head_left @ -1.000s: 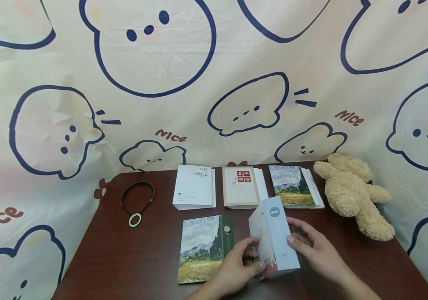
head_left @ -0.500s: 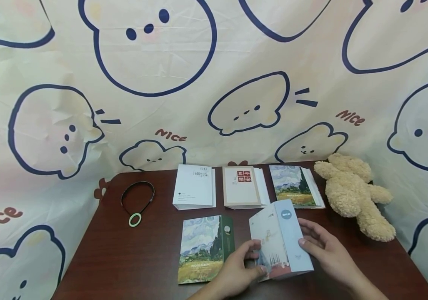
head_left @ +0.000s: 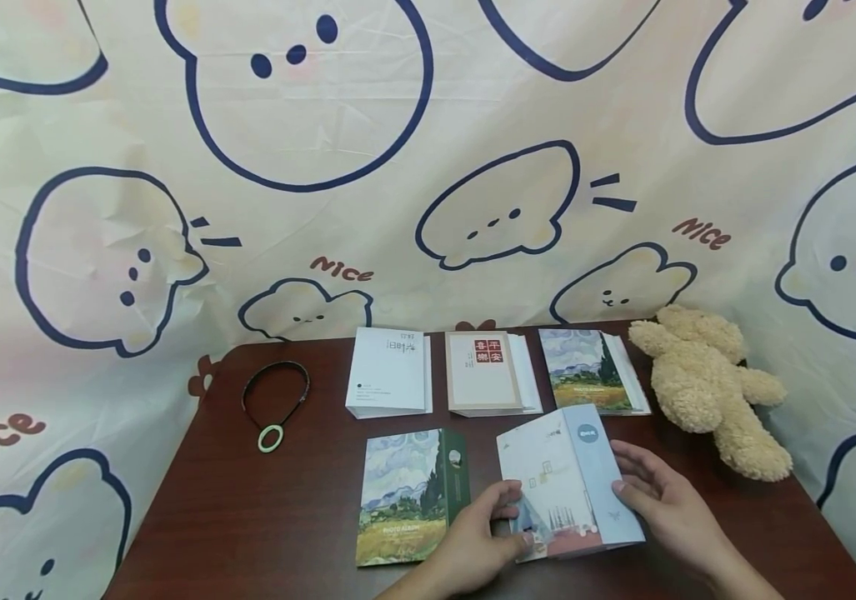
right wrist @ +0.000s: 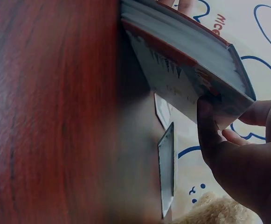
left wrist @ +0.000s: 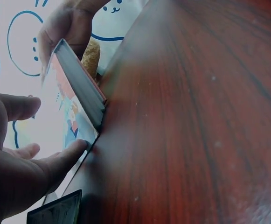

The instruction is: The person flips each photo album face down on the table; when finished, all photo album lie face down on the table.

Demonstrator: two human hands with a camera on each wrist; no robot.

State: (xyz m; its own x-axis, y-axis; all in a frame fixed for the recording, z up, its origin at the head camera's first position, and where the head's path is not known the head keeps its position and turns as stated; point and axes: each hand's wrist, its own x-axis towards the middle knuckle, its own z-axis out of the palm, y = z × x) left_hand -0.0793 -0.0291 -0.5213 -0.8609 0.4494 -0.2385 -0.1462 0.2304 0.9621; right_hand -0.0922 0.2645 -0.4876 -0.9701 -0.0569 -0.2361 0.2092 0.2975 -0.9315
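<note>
A thick photo album point(head_left: 543, 479), with a pale illustrated front and light blue spine, leans over the front right of the table. My right hand point(head_left: 671, 504) pinches its spine side, and the right wrist view shows a finger point(right wrist: 209, 116) against the lower cover. My left hand point(head_left: 476, 533) lies at the cover's left edge; in the left wrist view one fingertip point(left wrist: 81, 144) rests on the cover near its lower edge, while other fingers stand apart. The page edges point(left wrist: 81, 84) show between the covers. Just left lies a green-spined album point(head_left: 401, 500) with a landscape painting.
Along the back of the dark wooden table point(head_left: 277, 517) lie a white album point(head_left: 386, 375), a beige album point(head_left: 482, 379) and a landscape-covered album point(head_left: 581, 371). A teddy bear point(head_left: 698, 383) lies at the right, a black cord loop with a green ring point(head_left: 270, 437) at the left.
The album has tipped over to the right, so its front cover faces more upward and its spine sits further right. My right hand has moved right with it; my left hand has barely shifted.
</note>
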